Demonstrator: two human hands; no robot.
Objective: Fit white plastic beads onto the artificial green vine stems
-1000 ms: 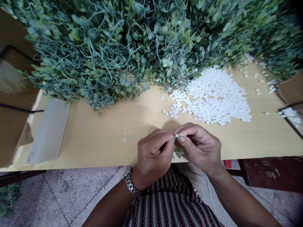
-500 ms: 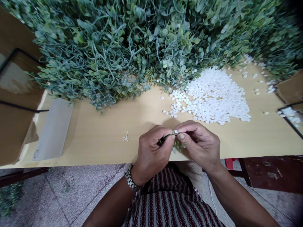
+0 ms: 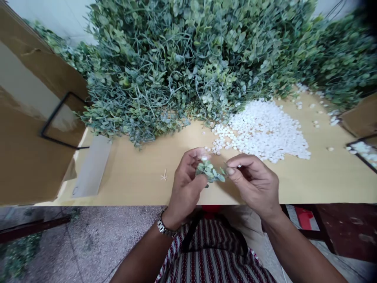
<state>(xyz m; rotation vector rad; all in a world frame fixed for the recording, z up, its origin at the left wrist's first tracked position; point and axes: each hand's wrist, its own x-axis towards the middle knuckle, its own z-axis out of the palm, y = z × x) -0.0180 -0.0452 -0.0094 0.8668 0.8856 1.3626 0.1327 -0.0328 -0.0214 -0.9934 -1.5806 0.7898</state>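
Observation:
My left hand, with a metal watch on the wrist, is closed around a small green artificial leaf sprig held above the front edge of the light wooden table. My right hand is pinched, thumb against fingers, right beside the sprig's tip; I cannot make out what it pinches. A heap of small white plastic pieces lies on the table just beyond the hands.
A large pile of green artificial foliage covers the back of the table. A cardboard box stands at the left, a grey flat card beside it. A tiny white star-shaped piece lies left of my hands. Another box edge is at the right.
The hands have drawn slightly apart and the sprig has turned up into view in my left hand. The camera has tilted up, showing more foliage and wall.

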